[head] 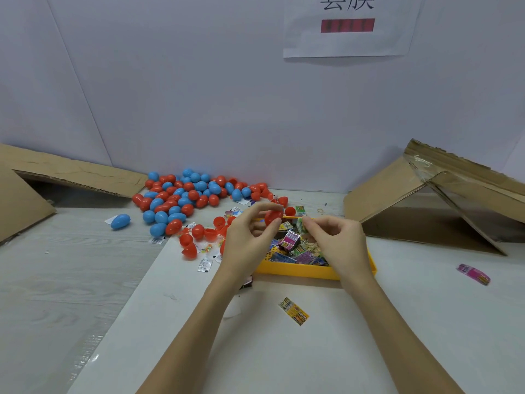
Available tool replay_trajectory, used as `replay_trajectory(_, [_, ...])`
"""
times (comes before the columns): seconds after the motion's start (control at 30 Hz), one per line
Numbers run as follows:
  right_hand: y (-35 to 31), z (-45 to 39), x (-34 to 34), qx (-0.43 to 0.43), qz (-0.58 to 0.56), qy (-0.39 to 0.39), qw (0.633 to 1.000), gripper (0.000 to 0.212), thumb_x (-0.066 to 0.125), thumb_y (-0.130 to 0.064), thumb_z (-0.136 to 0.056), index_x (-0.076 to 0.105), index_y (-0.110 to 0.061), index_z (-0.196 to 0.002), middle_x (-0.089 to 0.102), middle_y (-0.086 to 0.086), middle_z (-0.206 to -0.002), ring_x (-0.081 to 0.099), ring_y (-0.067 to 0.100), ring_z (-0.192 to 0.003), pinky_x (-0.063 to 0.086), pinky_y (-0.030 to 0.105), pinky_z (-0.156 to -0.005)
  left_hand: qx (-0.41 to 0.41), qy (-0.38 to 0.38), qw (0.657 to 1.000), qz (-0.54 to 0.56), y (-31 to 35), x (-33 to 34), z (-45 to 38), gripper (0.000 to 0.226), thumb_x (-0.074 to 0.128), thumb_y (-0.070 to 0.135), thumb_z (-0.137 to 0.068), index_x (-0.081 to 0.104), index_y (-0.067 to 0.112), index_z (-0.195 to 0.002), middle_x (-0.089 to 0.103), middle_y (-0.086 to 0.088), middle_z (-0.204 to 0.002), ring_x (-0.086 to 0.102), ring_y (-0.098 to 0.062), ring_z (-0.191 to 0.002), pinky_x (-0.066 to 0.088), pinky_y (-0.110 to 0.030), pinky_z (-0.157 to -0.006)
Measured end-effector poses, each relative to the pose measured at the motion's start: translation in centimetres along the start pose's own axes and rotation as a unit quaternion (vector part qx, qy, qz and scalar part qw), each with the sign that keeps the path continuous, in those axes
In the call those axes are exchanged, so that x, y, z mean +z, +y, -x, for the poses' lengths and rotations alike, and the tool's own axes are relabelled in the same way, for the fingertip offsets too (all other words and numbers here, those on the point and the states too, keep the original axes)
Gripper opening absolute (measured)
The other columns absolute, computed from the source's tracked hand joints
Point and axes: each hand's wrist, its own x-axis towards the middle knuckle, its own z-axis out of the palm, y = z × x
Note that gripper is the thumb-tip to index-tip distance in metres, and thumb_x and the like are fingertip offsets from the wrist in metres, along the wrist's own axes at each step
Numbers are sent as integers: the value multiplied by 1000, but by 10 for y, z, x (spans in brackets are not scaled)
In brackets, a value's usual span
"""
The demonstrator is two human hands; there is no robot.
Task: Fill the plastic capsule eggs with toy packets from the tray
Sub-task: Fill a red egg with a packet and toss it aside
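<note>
The left hand (250,234) pinches a red capsule egg (273,216) just left of the right hand (332,237), whose fingertips pinch a green packet (301,224) over the tray (298,271).

A white paper sheet (348,38) taped to the wall carried large black Chinese characters, cut off by the top edge and only partly legible, above a blurred red bar (347,25). Print on the toy packets (294,311) was too small to read.
</note>
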Motion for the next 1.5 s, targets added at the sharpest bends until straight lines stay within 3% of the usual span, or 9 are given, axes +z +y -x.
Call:
replay_trajectory(0.13, [1, 0, 1, 5, -19, -3, 1000, 22, 75, -36, -93, 83, -16, -88, 78, -6, -76, 75, 8, -75, 63, 34, -75, -31, -32, 998, 43, 0, 2, 0, 28, 71, 16, -95, 66, 18, -123, 75, -2, -105, 75, -16, -91, 62, -30, -82])
replay_trajectory(0.33, [0, 2, 4, -19, -1, -15, 1000, 22, 75, -41, -91, 84, -21, -94, 77, -17, -75, 73, -3, -73, 55, 10, -63, -37, -57, 997, 26, -4, 4, 1, 21, 70, 22, -97, 72, 23, -118, 78, 2, -99, 75, -12, -91, 60, -25, -81])
replay_trajectory(0.43, [1, 5, 5, -41, 25, -17, 999, 20, 74, -42, -92, 84, -24, -92, 76, -17, -74, 72, -2, -74, 57, 15, -67, -48, -58, 997, 29, -6, 2, 0, 26, 68, 19, -98, 70, 19, -124, 79, 1, -97, 75, -11, -90, 59, -20, -79])
replay_trajectory(0.67, [-1, 2, 7, -16, -58, -58, 996, 24, 80, -24, -90, 80, -17, -112, 80, -7, -101, 75, 6, -94, 61, 28, -86, -49, -54, 997, 18, -5, 3, 0, 32, 66, 20, -99, 66, 17, -131, 75, 3, -109, 73, -11, -97, 60, -27, -86])
replay_trajectory(0.83, [-3, 4, 7, -21, -71, -56, 996, 27, 79, -24, -90, 78, -18, -117, 78, -7, -107, 73, 4, -98, 61, 22, -84, -48, -46, 998, 20, -5, 3, 0, 17, 67, 21, -98, 69, 25, -115, 77, 8, -97, 74, -9, -89, 59, -19, -77])
replay_trajectory(1.1, [-5, 6, 8, -17, -67, -63, 996, 24, 76, -25, -92, 78, -25, -115, 77, -12, -106, 72, 0, -97, 58, 15, -74, -47, -43, 998, 22, -2, 3, 0, 24, 66, 20, -98, 71, 18, -121, 77, 7, -99, 75, -9, -90, 59, -19, -78])
replay_trajectory(1.23, [-4, 5, 8, -11, -70, -75, 995, 26, 78, -29, -90, 78, -26, -117, 77, -14, -104, 72, -2, -95, 60, 17, -77, -34, -52, 997, 40, -2, 1, 1, 31, 70, 16, -96, 70, 16, -127, 78, 1, -104, 75, -13, -95, 60, -25, -83])
replay_trajectory(1.4, [-2, 3, 7, 31, -148, -85, 985, 25, 74, -26, -94, 77, -18, -117, 79, -6, -103, 75, 11, -98, 62, 30, -86, 4, -44, 999, 5, -4, 3, 2, 47, 78, 11, -89, 66, 19, -134, 75, -3, -105, 72, -18, -96, 60, -30, -88])
replay_trajectory(1.5, [-7, 4, 8, 90, -246, -114, 958, 21, 61, -29, -103, 78, -19, -111, 80, 1, -103, 77, 18, -98, 63, 29, -82, 14, -38, 999, 9, -5, 3, 2, 47, 74, 15, -93, 63, 24, -137, 74, -2, -111, 73, -15, -96, 60, -30, -87])
